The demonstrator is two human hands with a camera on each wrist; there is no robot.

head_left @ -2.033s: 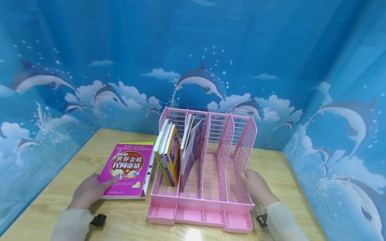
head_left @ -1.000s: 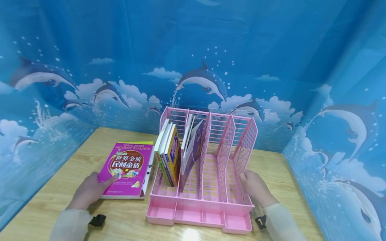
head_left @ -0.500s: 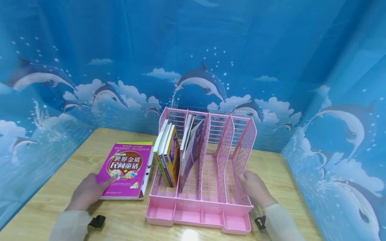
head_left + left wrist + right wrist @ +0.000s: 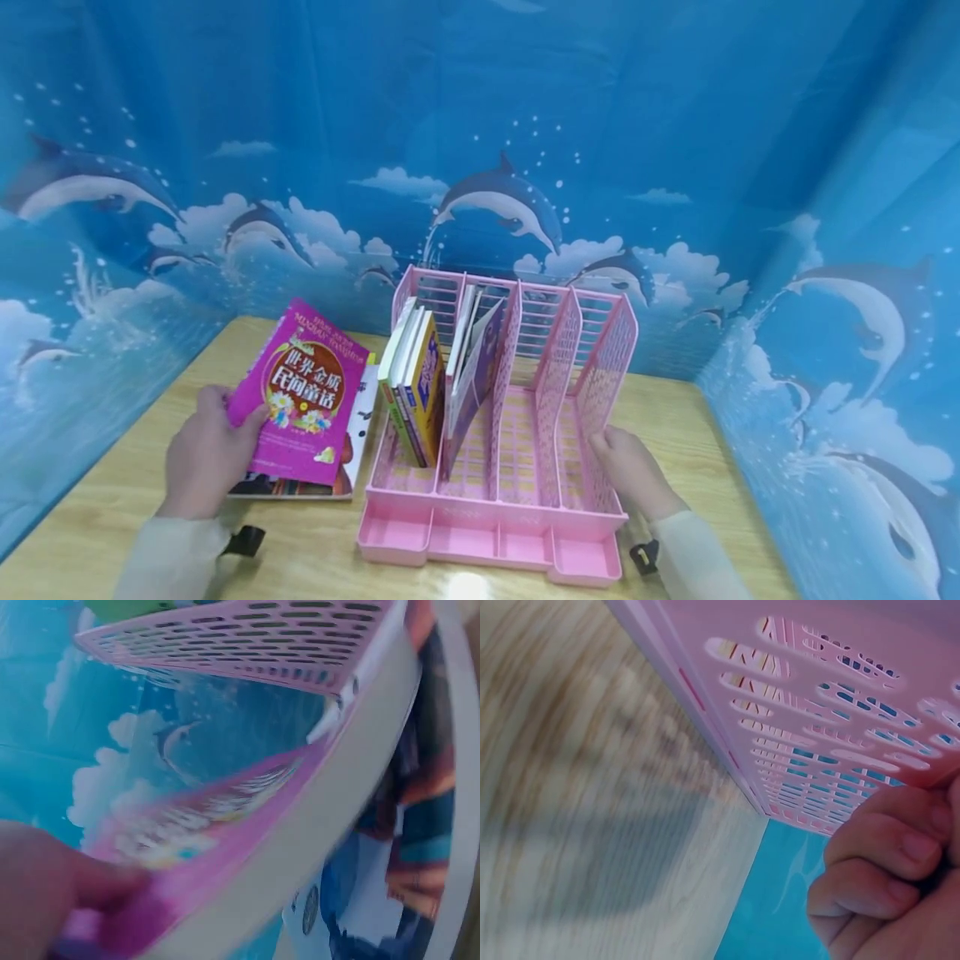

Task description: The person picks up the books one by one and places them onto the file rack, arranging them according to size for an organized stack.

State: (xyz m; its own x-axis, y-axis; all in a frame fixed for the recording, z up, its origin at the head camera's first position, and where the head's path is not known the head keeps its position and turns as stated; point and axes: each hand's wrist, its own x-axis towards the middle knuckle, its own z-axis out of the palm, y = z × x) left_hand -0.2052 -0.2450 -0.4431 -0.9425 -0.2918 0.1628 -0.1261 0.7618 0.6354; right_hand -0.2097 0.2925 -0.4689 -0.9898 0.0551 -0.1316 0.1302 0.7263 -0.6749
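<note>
A magenta paperback book (image 4: 303,392) with Chinese lettering is tilted up at its left side, gripped by my left hand (image 4: 206,454) with the thumb on the cover. Under it lies another book (image 4: 360,425) with a white, spotted cover, partly hidden. In the left wrist view the magenta book (image 4: 247,817) is blurred and bowed, raised above the one below. My right hand (image 4: 633,471) holds the right side panel of a pink plastic book rack (image 4: 525,500). The right wrist view shows curled fingers (image 4: 885,855) against that perforated panel; the thumb is hidden.
Several thin books, one yellow (image 4: 429,392), lean in the rack's leftmost slot. A purple book (image 4: 476,383) and others lean in the second slot. A shallow tray (image 4: 465,542) runs along the rack's front. Blue dolphin curtains (image 4: 480,125) surround the wooden table (image 4: 675,408).
My left hand has lifted the magenta book off the one below and tilted it, turning its top to the right. More of the lower cover shows. The right hand stays on the rack.
</note>
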